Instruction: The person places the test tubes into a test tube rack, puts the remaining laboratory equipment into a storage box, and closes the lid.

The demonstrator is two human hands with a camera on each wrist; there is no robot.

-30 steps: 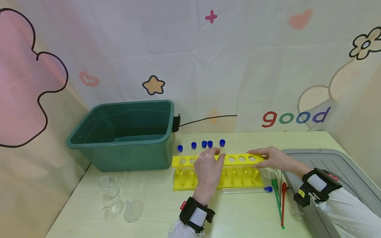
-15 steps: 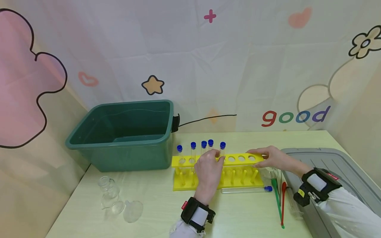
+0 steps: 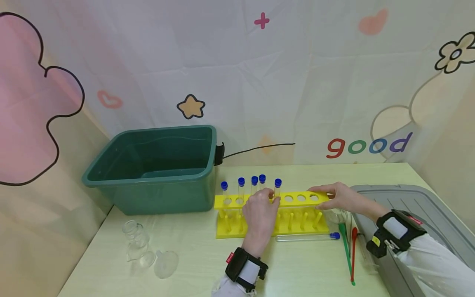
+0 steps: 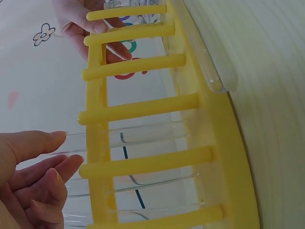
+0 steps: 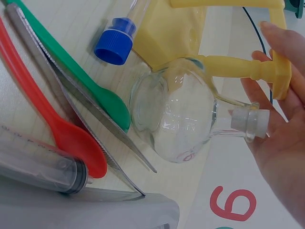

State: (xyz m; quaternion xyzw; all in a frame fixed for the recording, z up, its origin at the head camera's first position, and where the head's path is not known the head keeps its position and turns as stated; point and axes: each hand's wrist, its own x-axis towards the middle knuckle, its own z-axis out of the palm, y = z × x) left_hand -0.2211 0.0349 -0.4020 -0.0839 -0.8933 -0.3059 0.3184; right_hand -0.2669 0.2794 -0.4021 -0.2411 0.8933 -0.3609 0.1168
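Observation:
A yellow test tube rack (image 3: 259,201) stands on the table with several blue-capped test tubes upright in its left and middle holes. My left hand (image 3: 258,214) pinches the rightmost of these test tubes (image 3: 277,189) below its cap, between thumb and fingers. In the left wrist view, the left hand (image 4: 33,176) is beside the rack's upper bar, and the clear tubes reach down to the base. At the rack's right end my right hand (image 3: 339,198) grips the top plate. The right wrist view shows the right hand's (image 5: 281,119) thumb and fingers around that end.
Another capped test tube (image 3: 304,238) lies before the rack. A stoppered flask (image 5: 178,112), green spoon (image 5: 107,102), red spoon (image 5: 71,138), tweezers (image 5: 86,105) and syringe (image 5: 43,157) lie right, beside a grey lid (image 3: 400,202). Left are a green bin (image 3: 156,196) and clear glassware (image 3: 137,239).
The test tube at my left hand has sunk lower in the rack, its cap dropping slightly. A neighbouring tube's cap has shifted up a little. My right hand has stayed on the rack's end.

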